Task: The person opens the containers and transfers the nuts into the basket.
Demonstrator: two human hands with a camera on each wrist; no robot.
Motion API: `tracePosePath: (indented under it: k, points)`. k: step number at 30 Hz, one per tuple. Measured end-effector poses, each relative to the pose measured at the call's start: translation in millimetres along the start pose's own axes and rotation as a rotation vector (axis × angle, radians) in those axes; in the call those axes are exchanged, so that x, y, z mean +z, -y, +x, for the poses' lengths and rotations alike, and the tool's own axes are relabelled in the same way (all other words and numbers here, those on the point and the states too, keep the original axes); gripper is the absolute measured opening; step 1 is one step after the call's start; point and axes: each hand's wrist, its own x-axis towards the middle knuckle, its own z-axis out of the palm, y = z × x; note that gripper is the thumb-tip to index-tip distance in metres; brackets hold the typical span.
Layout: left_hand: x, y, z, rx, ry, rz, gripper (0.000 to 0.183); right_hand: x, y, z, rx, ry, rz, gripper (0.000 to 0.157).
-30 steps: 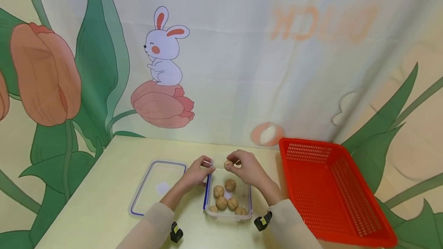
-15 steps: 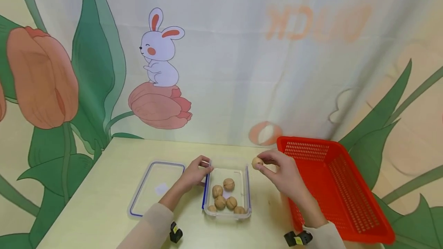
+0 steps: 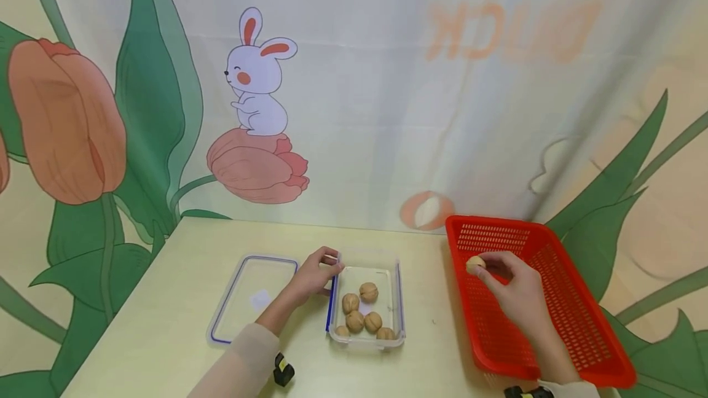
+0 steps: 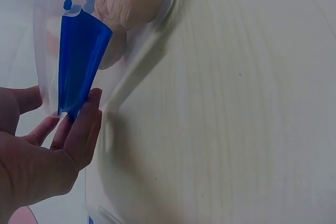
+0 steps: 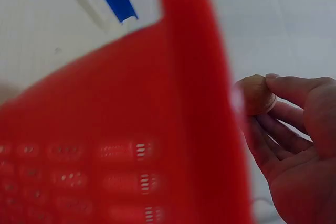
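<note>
A clear plastic food container (image 3: 395,300) with blue side clips holds several walnuts (image 3: 354,321), mostly toward its near end. My left hand (image 3: 314,275) grips the container's left wall near the far corner; in the left wrist view the thumb and fingers lie on either side of the wall, by the hanging blue clip (image 4: 81,61). Between thumb and fingers, my right hand (image 3: 517,290) pinches one walnut (image 3: 475,265) over the left part of the red basket (image 3: 589,281). The right wrist view has this walnut (image 5: 256,95) beyond the basket's blurred rim (image 5: 202,103).
To the left of the container lies its clear lid (image 3: 249,300) with a blue seal, flat on the pale table (image 3: 166,300). A printed curtain (image 3: 354,109) hangs behind the table. The basket has raised, perforated walls.
My right hand has carried the walnut rightward from above the container, across the table, to over the red basket. The left hand stays on the container.
</note>
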Motion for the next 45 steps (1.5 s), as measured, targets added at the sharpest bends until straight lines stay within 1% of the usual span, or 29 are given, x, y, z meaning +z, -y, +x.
tracePosePath:
  k: [4,9,13,19,24,29,35,39,45]
  points:
    - [0.6,0.9,1.7,-0.006,-0.001,0.001,0.04,-1.2,-16.0,-5.1,0.018,-0.012,-0.046,0.032]
    - [0.3,1.4,3.1,-0.005,-0.003,-0.001,0.039,4.4,-31.8,-9.4,0.042,0.008,-0.07,0.034]
    - [0.0,1.2,3.3,-0.009,-0.003,-0.007,0.038,9.4,-39.2,-10.2,0.049,0.021,-0.065,0.033]
    - [0.2,1.0,0.8,-0.006,0.002,-0.008,0.039,13.0,-46.4,-11.1,0.062,0.058,-0.095,0.033]
    - [0.5,1.1,-2.4,-0.006,0.008,-0.013,0.041,14.7,-49.8,-12.0,0.08,0.093,-0.103,0.035]
    - [0.6,0.9,-5.1,-0.012,0.008,-0.015,0.04,16.2,-50.7,-13.3,0.08,0.102,-0.089,0.034]
    - [0.6,-0.1,-2.2,-0.011,0.002,-0.009,0.041,17.0,-50.8,-11.5,0.072,0.101,-0.089,0.033]
    - [0.3,-1.1,-1.1,-0.02,-0.002,-0.003,0.04,16.4,-49.9,-10.9,0.083,0.111,-0.092,0.034]
    - [0.6,-1.9,-1.1,-0.013,0.004,0.0,0.039,15.2,-48.2,-10.0,0.095,0.115,-0.1,0.036]
